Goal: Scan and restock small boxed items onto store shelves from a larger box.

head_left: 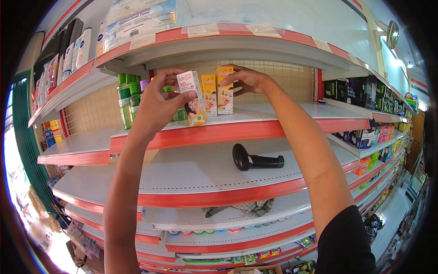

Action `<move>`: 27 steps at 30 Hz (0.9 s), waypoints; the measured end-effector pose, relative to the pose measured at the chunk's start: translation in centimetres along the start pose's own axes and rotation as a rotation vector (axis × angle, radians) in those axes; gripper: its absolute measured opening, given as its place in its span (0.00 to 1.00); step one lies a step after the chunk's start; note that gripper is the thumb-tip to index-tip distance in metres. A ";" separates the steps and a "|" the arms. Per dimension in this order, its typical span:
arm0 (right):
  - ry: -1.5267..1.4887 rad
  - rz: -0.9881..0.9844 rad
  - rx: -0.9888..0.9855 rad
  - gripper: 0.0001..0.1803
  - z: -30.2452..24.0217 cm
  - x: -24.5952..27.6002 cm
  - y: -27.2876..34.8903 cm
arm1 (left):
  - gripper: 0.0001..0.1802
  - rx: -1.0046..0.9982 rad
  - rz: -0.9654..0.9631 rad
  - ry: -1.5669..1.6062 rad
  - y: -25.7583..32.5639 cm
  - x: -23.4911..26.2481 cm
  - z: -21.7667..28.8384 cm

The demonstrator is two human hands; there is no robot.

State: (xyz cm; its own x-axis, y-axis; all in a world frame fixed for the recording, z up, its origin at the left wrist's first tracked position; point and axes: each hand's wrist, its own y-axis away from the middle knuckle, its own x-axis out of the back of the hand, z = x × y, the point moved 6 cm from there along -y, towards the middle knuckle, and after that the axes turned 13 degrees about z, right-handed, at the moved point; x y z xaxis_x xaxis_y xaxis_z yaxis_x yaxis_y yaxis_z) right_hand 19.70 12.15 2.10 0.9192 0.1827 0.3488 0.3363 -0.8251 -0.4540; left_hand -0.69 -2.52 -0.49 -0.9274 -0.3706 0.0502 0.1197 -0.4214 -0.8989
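Note:
My left hand point(157, 102) grips a small white carton point(192, 93) with a yellow base, thumb across its front and fingers behind. The carton leans slightly at the front edge of the upper shelf point(264, 114). To its right stand two yellow cartons with a child's picture. The smaller yellow carton point(209, 93) is in the middle, touched by neither hand as far as I can see. On the taller yellow carton point(225, 96), my right hand point(248, 80) has its thumb on the front and its fingers around the right side. Both yellow cartons are upright.
Green-capped bottles point(124, 100) stand left of my left hand, some hidden behind it. A black barcode scanner point(255, 159) lies on the shelf below. Lower down is a checked cloth point(246, 208). Overhead, a red-edged shelf point(228, 36) carries plastic-wrapped packs point(141, 23).

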 end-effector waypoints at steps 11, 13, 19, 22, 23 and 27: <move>-0.124 0.107 0.061 0.35 0.1 4.3 0.7 | 0.28 -0.048 -0.083 -0.144 -2.3 -5.8 2.1; -0.068 0.044 0.010 0.33 0.6 4.1 0.6 | 0.31 -0.266 -0.101 -0.368 -3.2 -7.2 2.5; -0.088 0.065 0.005 0.31 0.9 4.0 1.4 | 0.27 -0.445 -0.066 -0.739 -4.4 -8.9 1.3; -0.075 0.055 0.003 0.32 0.6 3.9 1.6 | 0.23 -0.515 -0.065 -0.883 -4.9 -8.7 1.2; -0.069 0.064 0.007 0.33 0.7 3.7 1.7 | 0.21 -0.583 -0.063 -0.931 -5.0 -8.7 1.4; -0.061 0.066 0.046 0.35 0.5 3.0 1.5 | 0.18 -0.626 -0.084 -0.965 -6.7 -8.3 1.3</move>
State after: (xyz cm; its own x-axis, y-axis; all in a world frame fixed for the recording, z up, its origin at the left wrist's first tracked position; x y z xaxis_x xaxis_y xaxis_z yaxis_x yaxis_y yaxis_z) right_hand 23.02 11.77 2.01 0.9501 0.1617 0.2669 0.2820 -0.8111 -0.5124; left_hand 6.62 2.33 5.71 -0.2350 -0.9534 0.1892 -0.3768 -0.0901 -0.9219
